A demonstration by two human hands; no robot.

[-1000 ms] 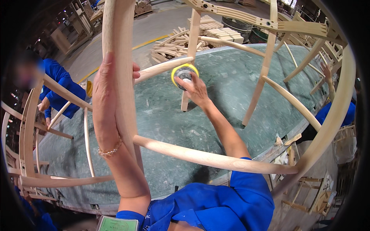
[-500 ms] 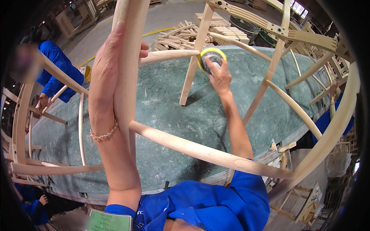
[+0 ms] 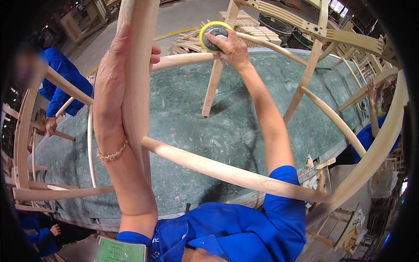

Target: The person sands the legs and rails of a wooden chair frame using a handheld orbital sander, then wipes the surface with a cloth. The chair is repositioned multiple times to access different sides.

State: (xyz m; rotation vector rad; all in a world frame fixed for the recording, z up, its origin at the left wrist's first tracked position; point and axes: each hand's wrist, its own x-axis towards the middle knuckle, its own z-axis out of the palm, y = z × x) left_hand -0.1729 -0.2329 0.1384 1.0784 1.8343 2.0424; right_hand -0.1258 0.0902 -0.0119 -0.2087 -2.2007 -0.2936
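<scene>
A pale, unpainted wooden chair frame stands before me on the green-topped workbench (image 3: 183,118). My left hand (image 3: 112,76) is wrapped round its thick upright leg (image 3: 139,65); the fingertips come round the right side. At the far side of the frame, my right hand (image 3: 235,50) grips a round sanding pad (image 3: 213,30) with a yellow rim. The pad is up at the slim far leg (image 3: 212,89), near where a rung (image 3: 185,60) joins it; whether it touches the wood I cannot tell. A long rung (image 3: 227,169) crosses in front of my right arm.
At the left, a person in blue (image 3: 65,78) has a hand on another wooden frame (image 3: 24,135). Another person's arms (image 3: 374,107) show at the far right. Stacked wooden strips (image 3: 259,35) lie beyond the bench. A curved frame member (image 3: 371,153) rises at right.
My right hand has moved the sanding pad up and to the left, past the far leg. My left hand and the frame's thick leg have shifted slightly left.
</scene>
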